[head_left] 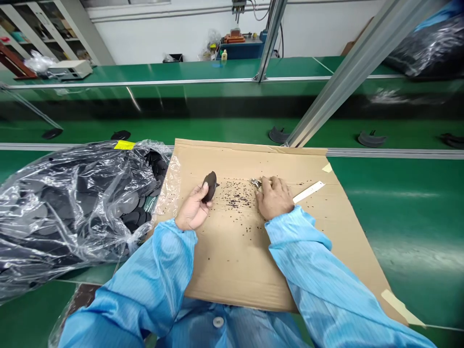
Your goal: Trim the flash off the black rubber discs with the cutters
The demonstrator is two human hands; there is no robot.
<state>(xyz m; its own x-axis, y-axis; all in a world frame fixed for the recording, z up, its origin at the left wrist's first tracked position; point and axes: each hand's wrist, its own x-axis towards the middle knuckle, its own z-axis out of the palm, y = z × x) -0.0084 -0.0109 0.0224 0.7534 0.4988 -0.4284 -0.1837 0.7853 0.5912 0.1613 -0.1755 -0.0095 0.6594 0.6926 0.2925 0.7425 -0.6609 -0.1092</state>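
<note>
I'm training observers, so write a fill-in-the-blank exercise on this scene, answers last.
The left hand, holding a dark piece, comes out of a sleeve coloured ____.
The right hand is beside a flat strip coloured ____.
Black specks lie scattered on a sheet of ____.
The clear plastic bag bears a label coloured ____.
Missing words: blue; white; cardboard; yellow.

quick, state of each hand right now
Left hand: closed, holding a black piece.
Right hand: at a shiny metal tool; whether it grips it cannot be told.
</note>
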